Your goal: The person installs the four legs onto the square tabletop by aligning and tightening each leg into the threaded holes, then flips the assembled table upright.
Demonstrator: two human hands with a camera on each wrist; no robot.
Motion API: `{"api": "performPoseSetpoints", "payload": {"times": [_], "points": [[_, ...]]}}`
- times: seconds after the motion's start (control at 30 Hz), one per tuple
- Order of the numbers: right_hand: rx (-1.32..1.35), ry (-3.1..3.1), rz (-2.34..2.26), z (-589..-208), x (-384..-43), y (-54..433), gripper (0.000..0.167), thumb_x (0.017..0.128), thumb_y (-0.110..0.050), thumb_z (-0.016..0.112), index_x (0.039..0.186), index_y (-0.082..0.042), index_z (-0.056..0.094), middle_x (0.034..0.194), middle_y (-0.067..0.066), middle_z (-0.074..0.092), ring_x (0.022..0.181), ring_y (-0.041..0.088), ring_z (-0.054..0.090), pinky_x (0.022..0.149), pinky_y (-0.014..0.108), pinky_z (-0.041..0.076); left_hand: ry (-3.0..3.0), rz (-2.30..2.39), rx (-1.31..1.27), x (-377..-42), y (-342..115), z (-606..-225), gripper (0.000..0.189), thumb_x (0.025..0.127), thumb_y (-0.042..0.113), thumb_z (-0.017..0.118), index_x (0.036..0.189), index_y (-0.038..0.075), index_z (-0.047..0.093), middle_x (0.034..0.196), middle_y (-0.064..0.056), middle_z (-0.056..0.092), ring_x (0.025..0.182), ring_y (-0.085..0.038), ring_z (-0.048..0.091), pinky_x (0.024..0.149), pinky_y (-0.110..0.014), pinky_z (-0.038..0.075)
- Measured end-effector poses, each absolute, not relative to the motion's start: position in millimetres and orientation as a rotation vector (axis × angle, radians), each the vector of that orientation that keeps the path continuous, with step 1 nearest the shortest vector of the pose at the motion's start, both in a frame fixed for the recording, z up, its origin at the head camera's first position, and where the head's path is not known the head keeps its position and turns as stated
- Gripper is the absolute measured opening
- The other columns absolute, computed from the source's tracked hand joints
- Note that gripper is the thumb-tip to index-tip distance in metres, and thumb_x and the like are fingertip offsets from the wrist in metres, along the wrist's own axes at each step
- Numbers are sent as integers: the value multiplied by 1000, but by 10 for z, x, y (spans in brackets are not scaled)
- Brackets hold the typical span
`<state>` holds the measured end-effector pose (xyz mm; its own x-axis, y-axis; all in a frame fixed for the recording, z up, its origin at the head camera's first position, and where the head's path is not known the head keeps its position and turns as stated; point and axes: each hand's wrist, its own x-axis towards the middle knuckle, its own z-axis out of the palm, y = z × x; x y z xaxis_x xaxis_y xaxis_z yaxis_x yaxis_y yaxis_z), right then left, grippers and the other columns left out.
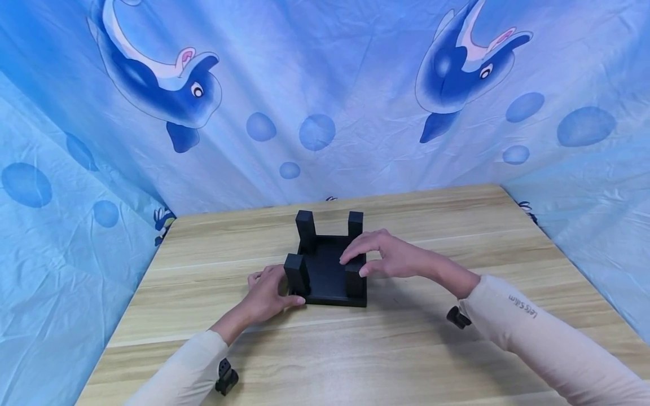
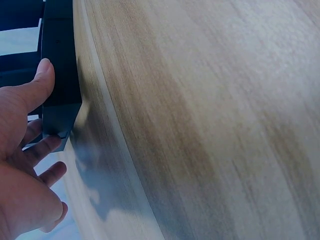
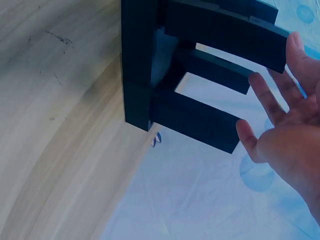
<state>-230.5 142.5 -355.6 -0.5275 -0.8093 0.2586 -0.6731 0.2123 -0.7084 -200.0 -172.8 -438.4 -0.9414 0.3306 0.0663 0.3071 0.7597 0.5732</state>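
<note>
A small black stand (image 1: 327, 273) lies upside down on the wooden table, its square legs pointing up from a shallow rimmed base. My left hand (image 1: 266, 294) holds its near left corner, the thumb along the front side and the fingers around the left side. In the left wrist view the thumb and fingertips meet the black base edge (image 2: 61, 82). Above the near right leg (image 1: 354, 282) is my right hand (image 1: 388, 256), fingers loosely bent. The right wrist view shows its thumb at the end of that leg (image 3: 230, 37), the other fingers spread beside the leg ends.
The light wooden table (image 1: 437, 344) extends around the stand. Behind it hangs a blue curtain (image 1: 365, 141) printed with dolphins and bubbles. Small black devices sit at the left wrist (image 1: 226, 378) and the right wrist (image 1: 459, 317).
</note>
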Motion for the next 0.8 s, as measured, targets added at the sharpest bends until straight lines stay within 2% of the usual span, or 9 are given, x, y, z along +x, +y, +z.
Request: {"api": "performPoseSetpoints", "payload": {"times": [0.13,0.23,0.33,0.43,0.5,0.63,0.73,0.8], "points": [[-1274,2478,-1188,-3585,-2261,1381,31,77,-19,81,102,-9,65,102,0,64,101,23,55,91,42,40,2913,941,535,-2001,-1729,-4381,57,74,32,84,124,25,58,132,1,56,129,-26,40,97,-52,13],[-1168,2560,-1150,-3611,-2247,1359,39,72,-27,85,97,-13,58,94,-3,58,94,24,51,91,45,34,2911,946,531,-2001,-1729,-4378,57,73,32,84,124,25,58,132,1,56,129,-26,40,97,-52,13],[-1164,2556,-1122,-3599,-2248,1369,52,70,-33,85,108,-11,57,97,0,56,96,25,50,92,48,27,2910,944,529,-2001,-1729,-4378,57,73,32,84,124,25,58,132,1,56,128,-26,40,97,-52,13],[-1260,2500,-1086,-3557,-2268,1400,67,72,-40,80,127,-11,56,112,2,59,109,23,50,95,52,24,2910,943,531,-2001,-1729,-4378,58,73,32,84,125,25,58,132,1,56,128,-26,40,97,-52,13],[-1322,2458,-1056,-3520,-2284,1424,71,74,-44,76,134,-13,54,124,1,59,118,23,48,97,54,23,2909,945,531,-1999,-1729,-4376,59,73,32,84,125,25,58,132,1,56,128,-26,40,96,-52,13],[-1374,2401,-1030,-3478,-2307,1448,56,79,-37,74,129,-14,62,129,-3,60,124,21,45,99,54,21,2909,948,531,-1993,-1730,-4368,60,73,31,84,127,24,57,132,0,56,129,-27,40,97,-52,13],[-1329,2406,-1062,-3492,-2301,1444,42,79,-22,78,118,-13,66,121,-4,63,119,19,47,99,51,22,2907,952,532,-1992,-1731,-4363,61,73,31,84,127,24,57,133,0,55,129,-27,40,97,-52,13],[-1299,2427,-1097,-3518,-2291,1429,37,77,-15,80,111,-11,66,113,-3,64,112,20,52,99,49,28,2906,955,533,-1992,-1733,-4361,61,73,31,84,128,24,57,133,0,56,129,-27,40,97,-52,13]]}}
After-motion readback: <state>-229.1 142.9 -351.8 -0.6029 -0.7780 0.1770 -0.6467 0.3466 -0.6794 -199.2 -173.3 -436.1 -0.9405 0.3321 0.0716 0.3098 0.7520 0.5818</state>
